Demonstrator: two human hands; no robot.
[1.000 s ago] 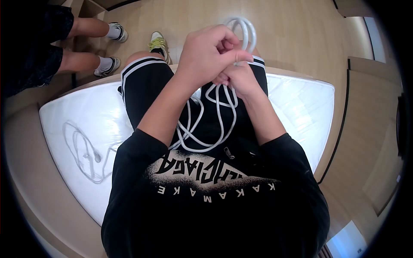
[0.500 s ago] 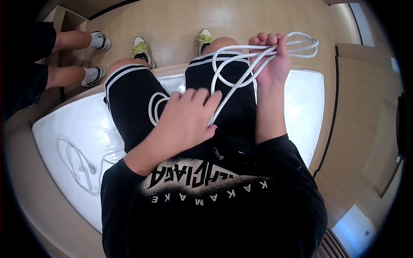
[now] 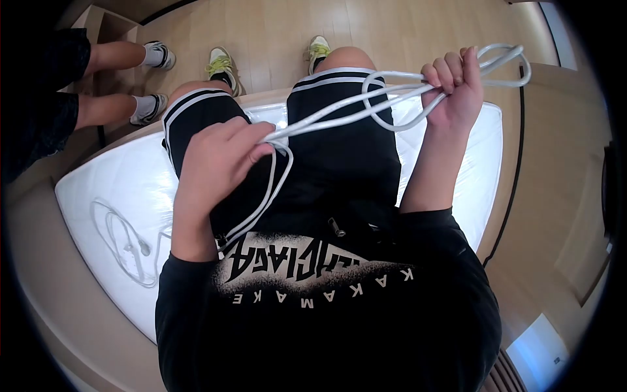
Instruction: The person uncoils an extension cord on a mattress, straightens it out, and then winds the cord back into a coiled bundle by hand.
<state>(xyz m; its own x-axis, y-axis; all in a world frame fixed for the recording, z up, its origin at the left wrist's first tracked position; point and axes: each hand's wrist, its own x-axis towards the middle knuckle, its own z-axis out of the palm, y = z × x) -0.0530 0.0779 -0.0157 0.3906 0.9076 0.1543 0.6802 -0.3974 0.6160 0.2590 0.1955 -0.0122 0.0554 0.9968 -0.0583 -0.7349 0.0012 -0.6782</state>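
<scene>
A white cable is stretched in several strands between my two hands, above my lap. My right hand is closed around the bundled strands, with a small loop sticking out past it and a wider loop hanging on the near side. My left hand pinches the strands at the other end between thumb and fingers. From there, more cable dangles toward my shirt, and its end is hidden behind my wrist and sleeve.
I sit on a white plastic-covered mattress. Another stretch of white cable with a connector lies on it at the left. A person's legs stand at the upper left, near a wooden shelf unit.
My right hand has moved outward to the right with the loops and closed more firmly. My left hand has moved left along the cable, drawing the strands out longer between the hands.
</scene>
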